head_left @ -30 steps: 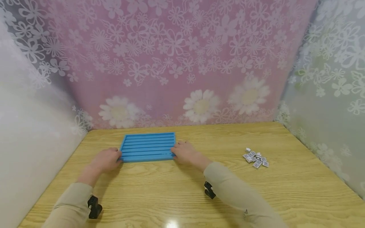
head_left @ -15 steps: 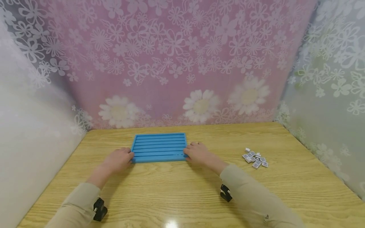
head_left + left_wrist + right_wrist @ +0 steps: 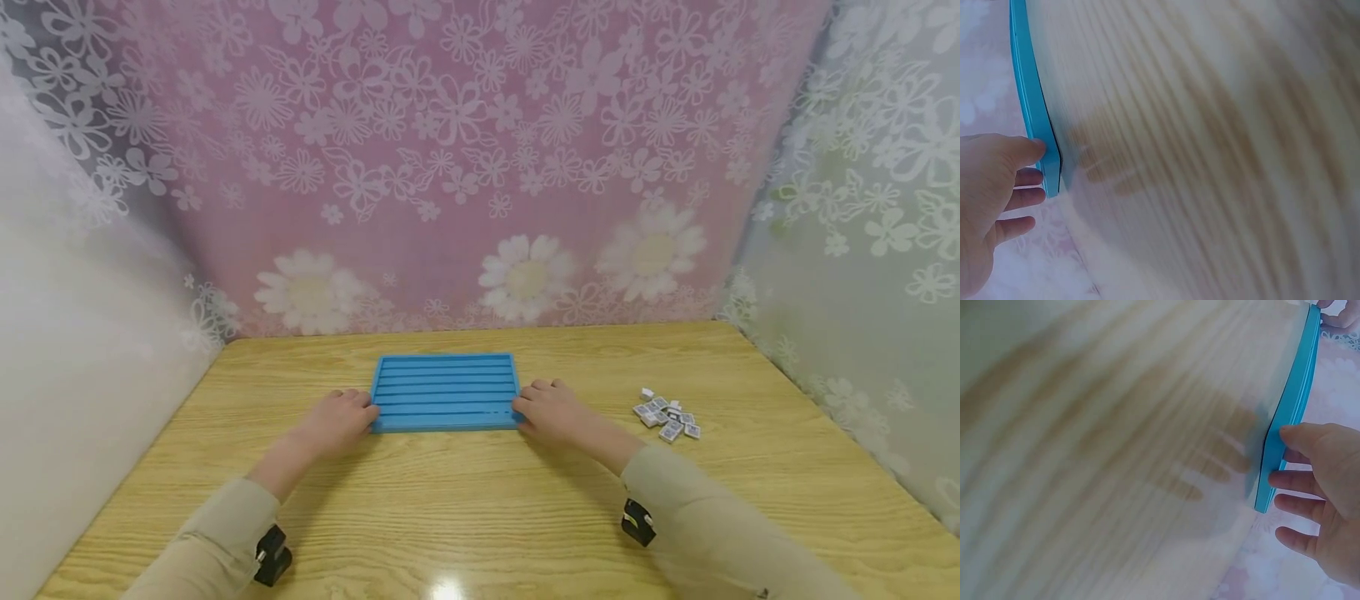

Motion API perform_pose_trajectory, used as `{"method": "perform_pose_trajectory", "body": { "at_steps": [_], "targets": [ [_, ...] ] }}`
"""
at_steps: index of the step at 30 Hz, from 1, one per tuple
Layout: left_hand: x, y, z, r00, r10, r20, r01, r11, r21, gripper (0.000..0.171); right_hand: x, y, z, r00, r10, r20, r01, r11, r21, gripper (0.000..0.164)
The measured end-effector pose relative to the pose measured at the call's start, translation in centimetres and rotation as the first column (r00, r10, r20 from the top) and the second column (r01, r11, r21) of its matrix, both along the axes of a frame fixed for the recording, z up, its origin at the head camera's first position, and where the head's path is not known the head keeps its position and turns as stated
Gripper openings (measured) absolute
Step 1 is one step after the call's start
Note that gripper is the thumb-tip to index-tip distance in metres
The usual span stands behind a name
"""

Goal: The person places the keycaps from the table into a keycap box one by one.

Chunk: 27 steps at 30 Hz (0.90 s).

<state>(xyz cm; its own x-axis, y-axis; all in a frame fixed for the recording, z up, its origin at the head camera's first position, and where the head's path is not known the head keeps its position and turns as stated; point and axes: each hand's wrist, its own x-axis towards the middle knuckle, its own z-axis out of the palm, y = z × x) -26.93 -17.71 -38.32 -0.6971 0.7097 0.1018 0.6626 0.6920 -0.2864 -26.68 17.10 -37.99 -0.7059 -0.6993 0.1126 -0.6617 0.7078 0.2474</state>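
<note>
A blue rectangular tray (image 3: 446, 393) with raised parallel ribs lies flat on the wooden table, left of the table's middle. At its near left corner, my left hand (image 3: 336, 422) holds the edge. The left wrist view has the left thumb on the tray's front wall (image 3: 1034, 94) and the other fingers by the short side. My right hand (image 3: 561, 415) grips the near right corner in the same way. In the right wrist view, the right thumb presses the front wall (image 3: 1291, 400) while some fingers touch the side. No pieces lie in the tray.
A loose heap of small white tiles (image 3: 667, 415) with dark printed markings sits on the table (image 3: 450, 500) to the right of my right hand. Flower-patterned cloth (image 3: 465, 167) hangs behind the table, with pale walls on both sides.
Both hands have moved to the right together, and the blue tray has slid rightward across the table with them. The tile heap stays where it was.
</note>
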Motion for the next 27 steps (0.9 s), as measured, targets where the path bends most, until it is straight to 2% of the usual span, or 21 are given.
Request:
{"method": "perform_pose_trajectory", "body": {
  "at_steps": [5,9,12,16,21,27],
  "targets": [
    [0.2,0.9,-0.3,0.999,-0.041,-0.029,0.04,0.999,-0.014,0.017,0.7,1.2,-0.1,0.999,-0.038,0.016,0.038,0.999,0.026,0.031],
    [0.6,1.6,-0.4,0.997,-0.053,-0.051,0.051,0.998,-0.046,0.019,1.1,2.4,-0.5,0.999,-0.028,0.03,0.028,1.0,0.013,0.034],
    [0.9,2.3,-0.4,0.995,-0.067,-0.072,0.062,0.996,-0.071,0.019,1.4,3.3,-0.7,1.0,-0.006,0.006,0.006,1.0,0.013,0.034],
    [1.3,3.0,-0.5,0.995,-0.083,-0.053,0.08,0.995,-0.059,0.017,1.8,4.4,-0.8,1.0,0.015,-0.026,-0.014,1.0,0.025,0.035],
    [1.9,3.9,-0.3,0.994,-0.109,-0.024,0.108,0.993,-0.043,0.016,2.5,5.9,-0.8,0.999,0.028,-0.02,-0.028,1.0,0.006,0.036],
    [2.9,5.4,0.0,0.986,-0.166,-0.006,0.166,0.986,-0.021,0.018,3.8,7.7,-0.6,0.999,0.042,-0.034,-0.043,0.999,-0.009,0.036]
  ]
}}
